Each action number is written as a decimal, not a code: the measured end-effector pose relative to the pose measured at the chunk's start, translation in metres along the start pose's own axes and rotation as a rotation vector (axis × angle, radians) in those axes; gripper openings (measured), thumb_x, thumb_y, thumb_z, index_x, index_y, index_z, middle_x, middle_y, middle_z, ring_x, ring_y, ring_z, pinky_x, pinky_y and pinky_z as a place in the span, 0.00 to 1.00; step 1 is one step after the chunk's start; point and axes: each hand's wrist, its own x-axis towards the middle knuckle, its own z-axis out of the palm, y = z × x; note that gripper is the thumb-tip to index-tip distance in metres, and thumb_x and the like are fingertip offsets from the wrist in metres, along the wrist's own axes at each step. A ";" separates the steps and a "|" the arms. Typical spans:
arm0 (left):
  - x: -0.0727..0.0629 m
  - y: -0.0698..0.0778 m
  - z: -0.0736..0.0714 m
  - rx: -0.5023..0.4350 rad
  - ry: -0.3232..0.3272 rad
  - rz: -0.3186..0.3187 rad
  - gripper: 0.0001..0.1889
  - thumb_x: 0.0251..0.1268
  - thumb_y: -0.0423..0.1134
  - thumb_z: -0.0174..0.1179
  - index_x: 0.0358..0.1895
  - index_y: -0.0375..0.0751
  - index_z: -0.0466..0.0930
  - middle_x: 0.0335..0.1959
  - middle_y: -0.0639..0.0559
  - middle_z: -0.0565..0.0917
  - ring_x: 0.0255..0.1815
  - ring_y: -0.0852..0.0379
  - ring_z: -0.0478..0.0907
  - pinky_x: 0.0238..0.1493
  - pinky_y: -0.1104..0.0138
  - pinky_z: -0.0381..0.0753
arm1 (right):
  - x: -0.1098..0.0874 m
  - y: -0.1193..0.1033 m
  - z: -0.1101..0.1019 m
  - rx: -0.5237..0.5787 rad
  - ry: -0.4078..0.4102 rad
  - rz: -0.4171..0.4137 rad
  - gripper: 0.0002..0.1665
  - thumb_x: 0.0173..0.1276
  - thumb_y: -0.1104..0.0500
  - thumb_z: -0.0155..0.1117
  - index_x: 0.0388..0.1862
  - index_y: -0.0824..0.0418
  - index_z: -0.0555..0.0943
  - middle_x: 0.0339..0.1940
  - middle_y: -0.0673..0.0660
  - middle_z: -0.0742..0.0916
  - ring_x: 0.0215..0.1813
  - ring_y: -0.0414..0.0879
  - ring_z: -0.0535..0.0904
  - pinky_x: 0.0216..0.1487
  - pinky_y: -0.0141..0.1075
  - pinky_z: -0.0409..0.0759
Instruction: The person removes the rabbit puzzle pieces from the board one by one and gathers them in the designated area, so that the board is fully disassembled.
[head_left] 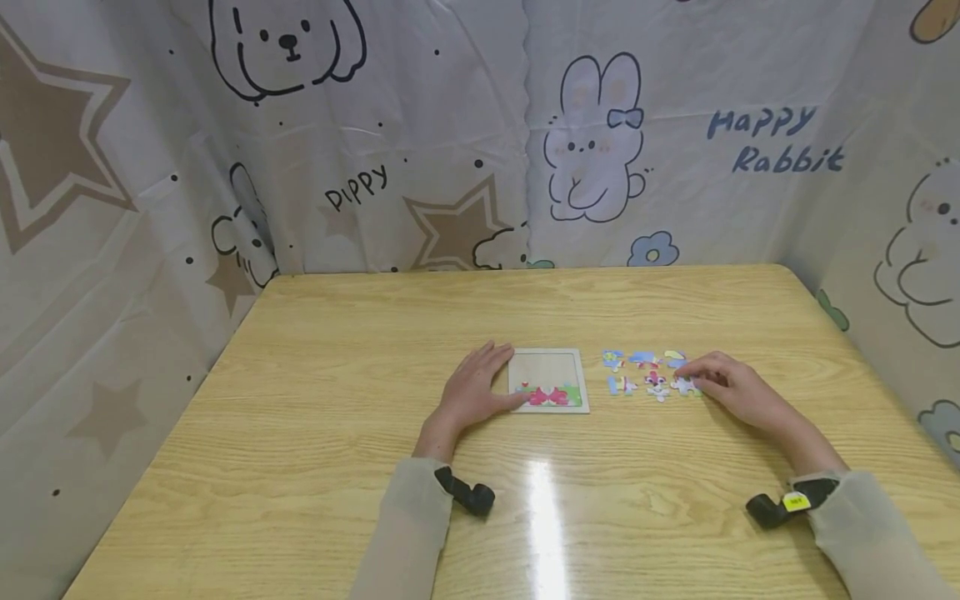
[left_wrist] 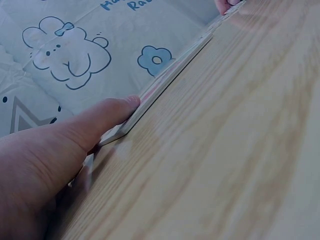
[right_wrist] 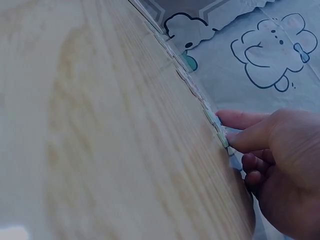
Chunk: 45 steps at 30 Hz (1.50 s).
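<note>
A square wooden puzzle board (head_left: 545,375) lies flat on the table, with red and green pieces fitted along its near side. My left hand (head_left: 477,383) rests at its left edge, the fingers stretched to the far corner and the thumb (left_wrist: 112,112) laid straight on the near corner. To the board's right, loose jigsaw pieces lie in two rows. Thumb and forefinger of my right hand (head_left: 731,387) pinch a pale blue-white puzzle piece (head_left: 684,385) at the right end of the near row. Its other fingers are curled in the right wrist view.
Other loose pieces include a rabbit-face piece (head_left: 657,385), a blue-yellow piece (head_left: 612,358) and a blue-pink piece (head_left: 645,358). They lie close together on the wooden table (head_left: 337,417). Printed cloth (head_left: 450,125) hangs behind the table and at both sides.
</note>
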 end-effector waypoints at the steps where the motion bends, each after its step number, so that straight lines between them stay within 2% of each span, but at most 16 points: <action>1: 0.000 0.000 0.000 0.002 -0.004 -0.001 0.44 0.60 0.62 0.61 0.76 0.46 0.59 0.78 0.51 0.61 0.82 0.49 0.49 0.84 0.55 0.47 | 0.000 0.000 0.000 0.000 0.000 0.000 0.13 0.72 0.69 0.56 0.50 0.65 0.83 0.44 0.60 0.82 0.36 0.31 0.64 0.31 0.25 0.64; 10: 0.001 -0.003 -0.001 -0.007 -0.059 -0.024 0.45 0.60 0.64 0.59 0.77 0.51 0.55 0.79 0.56 0.57 0.83 0.53 0.45 0.84 0.57 0.44 | -0.001 -0.001 0.000 0.019 -0.010 0.015 0.12 0.73 0.66 0.56 0.50 0.64 0.83 0.43 0.57 0.81 0.35 0.33 0.64 0.31 0.27 0.65; 22: -0.002 -0.007 -0.016 -0.103 -0.182 0.023 0.48 0.57 0.57 0.64 0.78 0.46 0.51 0.81 0.52 0.51 0.83 0.50 0.40 0.84 0.54 0.40 | 0.000 -0.001 -0.001 0.033 -0.018 0.031 0.12 0.74 0.63 0.56 0.51 0.63 0.83 0.43 0.57 0.80 0.35 0.34 0.64 0.30 0.28 0.65; 29: 0.000 -0.008 -0.019 -0.117 -0.196 0.028 0.48 0.58 0.56 0.65 0.78 0.46 0.51 0.81 0.52 0.50 0.83 0.50 0.40 0.84 0.52 0.40 | 0.001 -0.006 0.002 0.025 0.049 0.055 0.12 0.72 0.60 0.59 0.52 0.60 0.82 0.46 0.56 0.82 0.38 0.27 0.68 0.35 0.22 0.69; 35: -0.001 -0.007 -0.020 -0.140 -0.195 0.027 0.48 0.58 0.54 0.66 0.78 0.45 0.52 0.81 0.51 0.51 0.83 0.49 0.40 0.84 0.51 0.41 | 0.016 -0.023 0.015 0.053 0.068 0.027 0.12 0.68 0.58 0.65 0.50 0.59 0.83 0.42 0.54 0.82 0.37 0.30 0.71 0.35 0.23 0.71; 39: 0.000 -0.008 -0.019 -0.133 -0.201 0.027 0.48 0.58 0.54 0.66 0.78 0.46 0.51 0.81 0.52 0.50 0.83 0.50 0.40 0.84 0.51 0.40 | 0.028 -0.039 0.028 0.085 0.035 -0.008 0.12 0.67 0.59 0.66 0.49 0.59 0.83 0.39 0.53 0.81 0.35 0.34 0.70 0.32 0.25 0.72; 45: 0.001 -0.009 -0.018 -0.123 -0.200 0.030 0.47 0.58 0.54 0.66 0.78 0.46 0.52 0.81 0.52 0.51 0.83 0.50 0.40 0.84 0.52 0.40 | 0.049 -0.061 0.051 0.128 -0.054 -0.079 0.15 0.66 0.59 0.67 0.51 0.61 0.82 0.39 0.55 0.81 0.35 0.36 0.71 0.33 0.26 0.73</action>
